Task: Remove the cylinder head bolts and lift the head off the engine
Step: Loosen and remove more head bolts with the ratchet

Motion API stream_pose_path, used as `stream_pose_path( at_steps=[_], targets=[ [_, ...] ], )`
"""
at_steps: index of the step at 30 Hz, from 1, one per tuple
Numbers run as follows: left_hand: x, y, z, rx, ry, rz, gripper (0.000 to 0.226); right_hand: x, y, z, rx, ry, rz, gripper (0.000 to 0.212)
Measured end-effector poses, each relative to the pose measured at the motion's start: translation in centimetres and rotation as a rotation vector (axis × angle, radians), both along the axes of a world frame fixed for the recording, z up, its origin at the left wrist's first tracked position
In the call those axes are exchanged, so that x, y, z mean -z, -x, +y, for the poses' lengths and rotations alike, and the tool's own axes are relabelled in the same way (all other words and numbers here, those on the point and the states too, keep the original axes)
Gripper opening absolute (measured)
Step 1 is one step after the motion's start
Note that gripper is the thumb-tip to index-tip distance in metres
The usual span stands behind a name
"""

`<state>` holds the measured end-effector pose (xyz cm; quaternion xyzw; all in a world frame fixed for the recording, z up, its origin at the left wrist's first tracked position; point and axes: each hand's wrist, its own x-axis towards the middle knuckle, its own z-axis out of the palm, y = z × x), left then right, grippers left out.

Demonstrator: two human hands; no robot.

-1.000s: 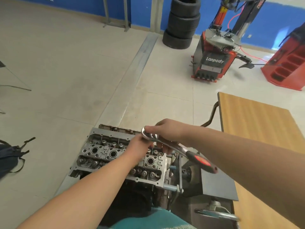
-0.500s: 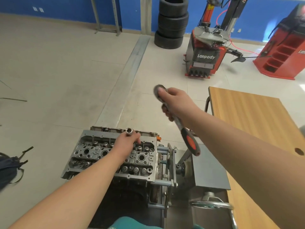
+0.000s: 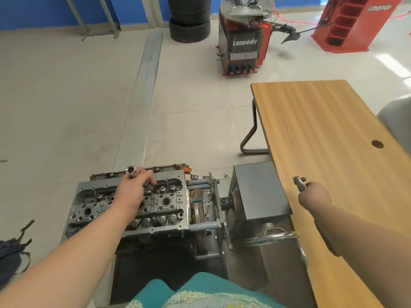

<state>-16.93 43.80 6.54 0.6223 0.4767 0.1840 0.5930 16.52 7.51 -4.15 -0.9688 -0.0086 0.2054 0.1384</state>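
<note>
The grey cylinder head (image 3: 160, 203) sits on top of the engine, which is mounted on a metal stand (image 3: 213, 210). My left hand (image 3: 133, 190) rests over the far side of the head and grips a long chrome socket (image 3: 131, 170) that stands upright out of my fist. My right hand (image 3: 314, 196) is off to the right, over the edge of the wooden table (image 3: 329, 134), closed around the ratchet wrench (image 3: 299, 182). Only the ratchet's metal head shows; its handle is hidden under my hand and forearm.
A dark metal box (image 3: 258, 190) and a hand wheel (image 3: 273, 236) belong to the stand, between engine and table. A red tyre changer (image 3: 242, 41), stacked tyres (image 3: 189, 18) and a red cabinet (image 3: 347, 25) stand far across the tiled floor. A dark bag (image 3: 11, 258) lies at left.
My right hand lifted the ratchet off the socket and swung it right, over to the wooden table. My left hand stayed on the socket at the cylinder head.
</note>
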Motion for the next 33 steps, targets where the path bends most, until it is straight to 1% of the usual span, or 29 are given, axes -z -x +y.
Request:
stream_pose_path(
  at_steps=[3,6,8,11,14,16,19,21,24,29,33],
  targets=[
    [-0.1,-0.2,-0.1,0.022,-0.008,-0.008,0.033,1.9,0.1,-2.5,0.088,0.008,0.034,0.025],
    [0.0,-0.4,-0.2,0.030,-0.026,0.020,0.036,2.9,0.3,-2.5,0.097,-0.056,-0.029,0.036],
    [0.0,-0.6,-0.1,0.030,-0.036,0.040,0.037,2.6,0.3,-0.9,0.064,-0.116,-0.122,0.040],
    [0.0,-0.7,0.2,0.033,-0.033,0.038,0.040,1.1,0.0,2.9,-0.021,-0.138,-0.257,0.035],
    [-0.1,-0.5,0.5,0.056,-0.044,0.035,0.039,-0.4,0.2,6.9,-0.157,-0.147,-0.311,0.032],
    [-0.1,-0.3,0.5,0.059,-0.039,0.019,0.039,-0.6,0.8,9.0,-0.273,-0.135,-0.310,0.031],
    [-0.1,-0.2,0.6,0.067,-0.054,0.022,0.041,0.1,2.2,11.1,-0.450,-0.062,-0.300,0.026],
    [0.1,-0.1,0.7,0.067,-0.052,0.021,0.039,0.9,3.0,11.7,-0.513,-0.042,-0.295,0.026],
    [0.3,-0.1,0.6,0.054,-0.042,0.027,0.038,2.0,4.3,11.7,-0.537,-0.060,-0.289,0.029],
    [0.8,-0.1,1.0,0.046,-0.046,0.015,0.036,2.8,4.9,11.2,-0.561,-0.027,-0.296,0.025],
    [1.1,0.3,1.3,0.088,-0.063,0.030,0.041,0.2,5.5,11.7,-0.538,-0.005,-0.270,0.043]
  ],
)
